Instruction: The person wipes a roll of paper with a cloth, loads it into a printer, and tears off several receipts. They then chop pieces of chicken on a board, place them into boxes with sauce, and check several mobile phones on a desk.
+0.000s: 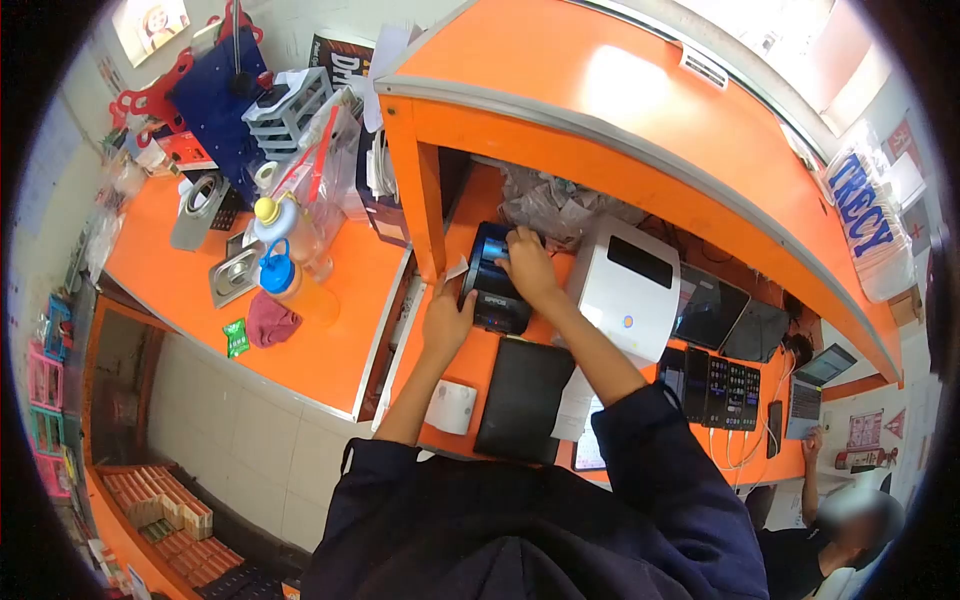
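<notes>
A black receipt printer point(497, 310) with a glossy blue-tinted top stands on the orange counter under the raised shelf. My left hand point(448, 312) grips its left side, thumb against the front corner. A small white paper slip point(457, 268) sticks out beside the fingers of that hand. From above, my right hand point(528, 262) holds the printer's top with bent fingers; its fingertips are partly hidden. Just right of the printer is a larger white machine point(625, 285) with a dark panel. In front of it lies a flat black folder-like item point(525, 400).
A small white box point(452, 407) sits near the counter edge. Several phones point(718, 390) with cables lie to the right, beyond a lit tablet point(590, 445). Bottles point(297, 280) and a cloth point(272, 320) occupy the left counter. Another person point(830, 540) is by a laptop point(812, 390).
</notes>
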### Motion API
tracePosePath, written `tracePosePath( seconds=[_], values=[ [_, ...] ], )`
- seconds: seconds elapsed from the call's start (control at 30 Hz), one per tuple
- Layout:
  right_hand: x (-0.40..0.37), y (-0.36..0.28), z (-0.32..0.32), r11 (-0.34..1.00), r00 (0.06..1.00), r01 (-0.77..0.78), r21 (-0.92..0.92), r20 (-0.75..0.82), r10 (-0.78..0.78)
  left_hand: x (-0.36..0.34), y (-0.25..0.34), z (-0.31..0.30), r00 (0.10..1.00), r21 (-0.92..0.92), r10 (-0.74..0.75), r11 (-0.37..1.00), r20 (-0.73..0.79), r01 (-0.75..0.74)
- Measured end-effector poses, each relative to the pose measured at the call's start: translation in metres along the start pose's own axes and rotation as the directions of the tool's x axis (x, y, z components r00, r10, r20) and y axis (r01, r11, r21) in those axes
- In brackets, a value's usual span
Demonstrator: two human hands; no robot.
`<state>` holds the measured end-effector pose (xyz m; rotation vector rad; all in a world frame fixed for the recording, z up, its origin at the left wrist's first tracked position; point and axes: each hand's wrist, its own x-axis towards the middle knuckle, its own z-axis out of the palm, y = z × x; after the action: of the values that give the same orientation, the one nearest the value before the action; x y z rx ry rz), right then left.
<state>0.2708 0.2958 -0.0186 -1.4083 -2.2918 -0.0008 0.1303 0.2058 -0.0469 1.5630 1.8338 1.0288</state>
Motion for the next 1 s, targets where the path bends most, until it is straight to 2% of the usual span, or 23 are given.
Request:
tracePosePath(
  seconds=[0.03, 0.07, 0.1, 0.17, 0.2, 0.27, 0.4, 0.47, 0.5, 0.57, 0.63, 0.7, 0.73, 0.83, 0.9, 1.0],
  values=[
    [0.0, -0.004, 0.001, 0.998, 0.996, -0.058, -0.011, 0.069, 0.058, 0.007, -0.016, 0.019, 0.982, -0.014, 0.128, 0.991, -0.136, -0.131],
    [0.002, -0.006, 0.0, 0.995, 0.991, -0.096, -0.006, 0.098, 0.096, 0.016, -0.03, 0.035, 0.978, -0.087, 0.113, 0.988, -0.178, -0.13],
    [0.006, -0.002, -0.003, 0.995, 0.99, -0.099, -0.01, 0.101, 0.1, 0.019, -0.026, 0.038, 0.978, -0.092, 0.112, 0.987, -0.174, -0.129],
    [0.013, 0.009, -0.009, 0.994, 0.972, -0.065, 0.088, 0.232, 0.043, 0.017, -0.022, 0.043, 0.993, -0.248, -0.048, 0.969, -0.11, 0.02],
    [0.014, 0.014, -0.011, 0.993, 0.969, -0.077, 0.089, 0.24, 0.054, 0.014, -0.018, 0.042, 0.994, -0.247, -0.053, 0.969, -0.097, 0.027],
    [0.019, 0.02, -0.015, 0.996, 0.959, 0.046, 0.076, 0.276, -0.065, 0.012, -0.009, 0.036, 0.992, -0.216, -0.095, 0.974, -0.085, 0.075],
    [0.026, 0.035, -0.005, 0.978, 0.951, 0.051, 0.201, 0.291, -0.109, 0.016, -0.024, 0.044, 0.991, -0.233, -0.065, 0.972, -0.117, 0.037],
    [0.033, 0.037, -0.005, 0.973, 0.931, 0.033, 0.227, 0.348, -0.113, 0.018, -0.037, 0.051, 0.983, -0.4, -0.077, 0.917, -0.164, 0.005],
    [0.039, 0.045, 0.003, 0.973, 0.93, 0.03, 0.228, 0.352, -0.111, 0.017, -0.037, 0.049, 0.984, -0.399, -0.08, 0.917, -0.161, 0.009],
    [0.062, 0.073, 0.019, 0.896, 0.817, -0.06, 0.441, 0.537, -0.209, 0.018, -0.027, 0.037, 0.997, -0.303, -0.066, 0.952, -0.037, 0.052],
    [0.09, 0.093, 0.001, 0.854, 0.791, 0.004, 0.52, 0.521, -0.32, 0.017, -0.019, 0.029, 0.994, -0.285, -0.105, 0.953, 0.014, 0.105],
    [0.099, 0.11, 0.004, 0.795, 0.861, -0.162, 0.584, 0.477, -0.175, 0.019, -0.019, 0.03, 0.988, -0.264, -0.143, 0.952, 0.06, 0.154],
    [0.106, 0.116, 0.014, 0.795, 0.86, -0.16, 0.585, 0.478, -0.179, 0.019, -0.022, 0.033, 0.991, -0.27, -0.132, 0.953, 0.036, 0.137],
    [0.126, 0.125, 0.034, 0.974, 0.982, 0.098, 0.204, 0.139, -0.128, 0.021, -0.024, 0.034, 0.991, -0.277, -0.134, 0.951, 0.019, 0.134],
    [0.123, 0.133, 0.044, 0.98, 0.981, 0.157, -0.125, -0.091, -0.169, 0.02, -0.023, 0.034, 0.988, -0.283, -0.149, 0.947, 0.043, 0.154],
    [0.046, 0.008, -0.055, 0.966, 0.972, 0.131, -0.221, -0.164, -0.17, 0.021, -0.022, 0.034, 0.992, -0.285, -0.126, 0.95, 0.018, 0.126]
  ],
)
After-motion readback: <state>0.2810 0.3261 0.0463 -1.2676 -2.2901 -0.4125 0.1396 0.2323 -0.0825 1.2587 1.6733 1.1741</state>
